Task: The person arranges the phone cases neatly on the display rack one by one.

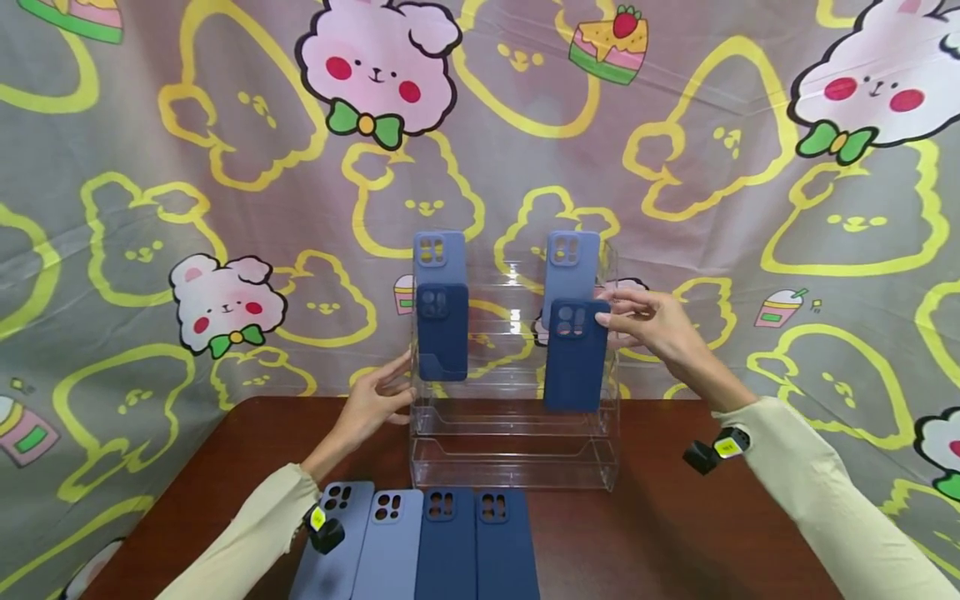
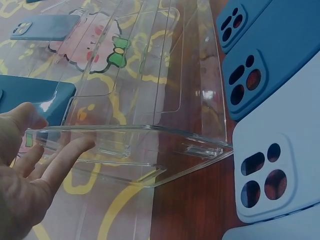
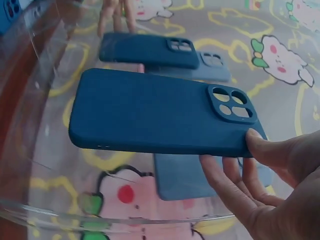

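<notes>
Four phone cases (image 1: 446,546) on the table (image 1: 675,533) before the clear tiered stand (image 1: 513,475), with, at its right end, a dark-blue phone case (image 1: 573,367), long axis nearly upright, pinched by the nearer right hand (image 1: 656,327), opposite the loosely extended left hand (image 1: 372,402).

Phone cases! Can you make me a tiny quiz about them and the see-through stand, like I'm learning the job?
1. How many phone cases lie on the table in front of the clear stand?
2. True or false: the right hand is holding nothing.
3. Where is the left hand?
A) On top of the row of cases
B) At the side of the stand
C) Over the top of the stand

Key:
1. Four.
2. False: its fingers hold a dark blue case.
3. B.
</notes>
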A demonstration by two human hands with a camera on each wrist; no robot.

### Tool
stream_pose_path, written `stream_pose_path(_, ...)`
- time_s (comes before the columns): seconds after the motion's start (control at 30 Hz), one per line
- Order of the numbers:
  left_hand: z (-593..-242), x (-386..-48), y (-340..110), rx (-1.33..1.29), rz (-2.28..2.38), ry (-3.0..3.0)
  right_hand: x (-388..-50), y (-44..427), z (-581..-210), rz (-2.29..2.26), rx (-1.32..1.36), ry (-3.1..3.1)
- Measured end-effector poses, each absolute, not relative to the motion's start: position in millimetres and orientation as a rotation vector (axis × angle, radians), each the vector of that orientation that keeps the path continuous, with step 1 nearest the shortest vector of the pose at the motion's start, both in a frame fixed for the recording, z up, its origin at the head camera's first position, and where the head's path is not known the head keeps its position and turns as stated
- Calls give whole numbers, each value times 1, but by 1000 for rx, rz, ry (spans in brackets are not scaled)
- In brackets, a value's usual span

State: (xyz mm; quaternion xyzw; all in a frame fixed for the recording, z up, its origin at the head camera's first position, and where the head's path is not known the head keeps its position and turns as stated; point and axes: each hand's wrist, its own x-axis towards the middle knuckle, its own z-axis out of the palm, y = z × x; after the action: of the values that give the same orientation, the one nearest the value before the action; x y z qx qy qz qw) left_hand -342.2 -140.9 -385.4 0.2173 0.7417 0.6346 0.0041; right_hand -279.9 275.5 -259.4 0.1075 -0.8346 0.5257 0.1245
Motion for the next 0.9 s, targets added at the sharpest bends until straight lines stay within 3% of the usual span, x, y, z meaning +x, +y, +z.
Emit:
stream_pose_path(0.4, -389, -342, -138, 676, 1999, 2367, -319, 280, -235, 1501, 399, -2283)
stream_pose_path(0.9, -395, -342, -139, 653, 2015, 2346, -333, 286, -260, 1279, 460, -2264)
